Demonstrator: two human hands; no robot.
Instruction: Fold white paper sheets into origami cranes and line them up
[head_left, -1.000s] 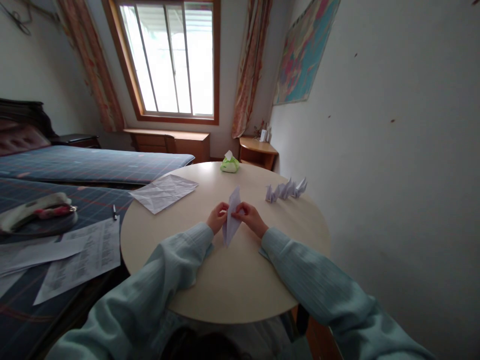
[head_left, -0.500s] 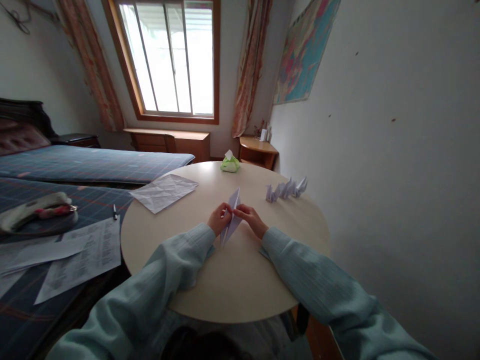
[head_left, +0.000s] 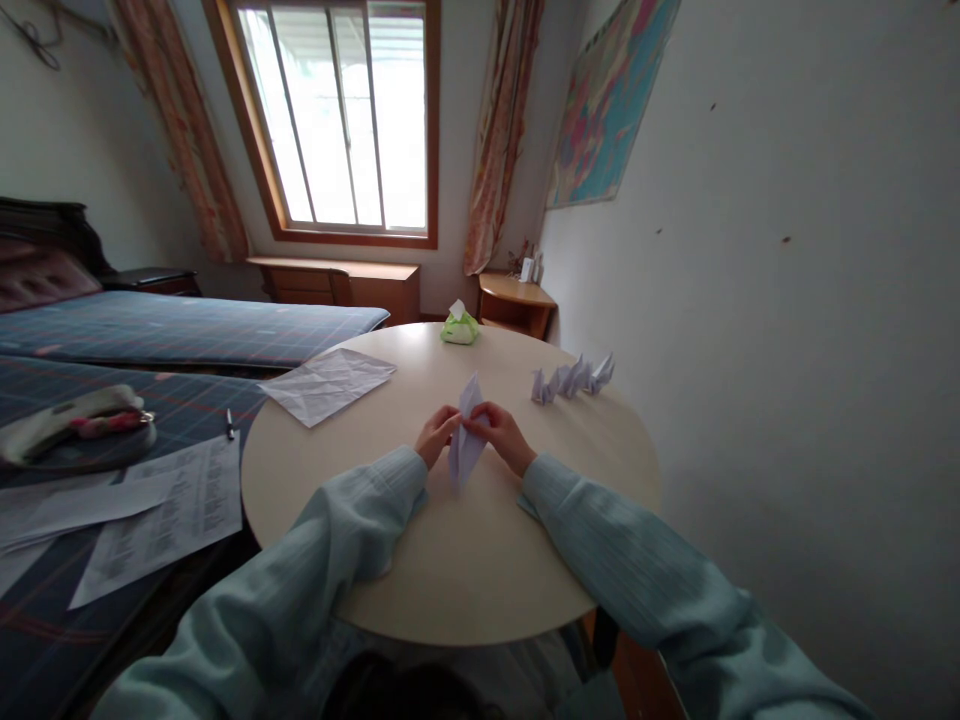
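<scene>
Between my two hands is a folded piece of white paper (head_left: 466, 455), long and pointed at its far and near ends, held over the middle of the round table (head_left: 480, 590). My left hand (head_left: 439, 435) pinches its left edge. From the right, my right hand (head_left: 501, 432) grips it near the middle, fingers bent over the fold. The fingertips cover part of the paper's centre. Several folded paper figures (head_left: 574, 380) stand in a row on the table's right side. A creased sheet of paper (head_left: 328, 387) lies flat at the left.
A green tissue pack (head_left: 459, 326) sits at the table's far edge. Left of the table, a bed (head_left: 187, 330) with plaid covering carries printed sheets (head_left: 169, 515), a pen (head_left: 229, 424) and a pale bag (head_left: 71, 425). The wall (head_left: 787, 350) rises close on the right.
The folded paper has turned a little between my hands, so its broad face shows more and its near point has shifted right. Both hands keep their hold; the rest is unmoved.
</scene>
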